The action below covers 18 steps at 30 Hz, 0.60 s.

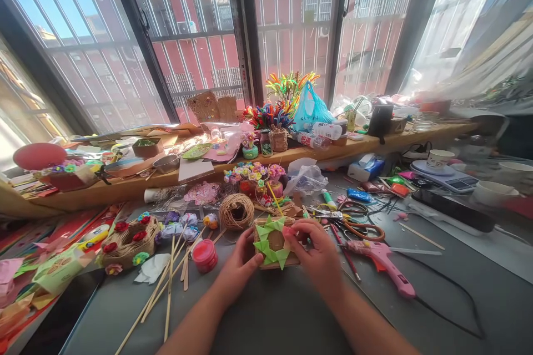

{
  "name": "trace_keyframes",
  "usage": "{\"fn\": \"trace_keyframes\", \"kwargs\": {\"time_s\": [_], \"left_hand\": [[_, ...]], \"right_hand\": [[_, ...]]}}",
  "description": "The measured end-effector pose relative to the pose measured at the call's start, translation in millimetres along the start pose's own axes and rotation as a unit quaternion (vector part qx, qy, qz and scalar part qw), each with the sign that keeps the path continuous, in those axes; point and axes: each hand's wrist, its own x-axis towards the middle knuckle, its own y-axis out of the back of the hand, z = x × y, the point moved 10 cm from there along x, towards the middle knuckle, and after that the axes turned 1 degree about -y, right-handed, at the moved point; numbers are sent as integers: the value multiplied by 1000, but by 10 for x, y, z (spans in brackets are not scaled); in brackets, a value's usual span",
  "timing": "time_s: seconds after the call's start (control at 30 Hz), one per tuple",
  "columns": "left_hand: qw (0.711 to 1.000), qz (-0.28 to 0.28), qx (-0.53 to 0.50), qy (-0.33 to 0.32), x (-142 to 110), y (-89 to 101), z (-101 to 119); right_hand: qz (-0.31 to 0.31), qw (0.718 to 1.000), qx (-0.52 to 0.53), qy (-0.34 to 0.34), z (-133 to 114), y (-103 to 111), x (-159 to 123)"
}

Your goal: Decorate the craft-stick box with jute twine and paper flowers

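The left hand (239, 266) reaches in from the lower centre of the frame, forearm angled up and rightward, its fingers curled against the left side of a small woven basket (275, 244) edged with green paper leaves (268, 252). Just right of centre the right hand (317, 252) comes in from the lower right, fingers bent and pinching at the basket's right rim, so both hands grasp it. The basket sits on the grey tabletop (270, 316), with a twine ball (236, 211) behind it, a red jar (205, 255) and bamboo skewers (169, 283) to the left, a pink glue gun (381, 258) to the right, and barred windows (200, 28) across the top.
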Motion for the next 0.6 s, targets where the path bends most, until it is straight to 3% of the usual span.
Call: {"fn": "trace_keyframes", "kwargs": {"time_s": [0.2, 0.43, 0.6], "left_hand": [[1000, 23, 9, -10, 20, 43, 1], [996, 75, 39, -21, 11, 92, 70], [993, 91, 71, -23, 0, 125, 72]], "right_hand": [[-26, 994, -60, 89, -98, -39, -47], [-53, 964, -220, 141, -203, -181, -191], [-42, 950, -263, 165, -288, -282, -271]]}}
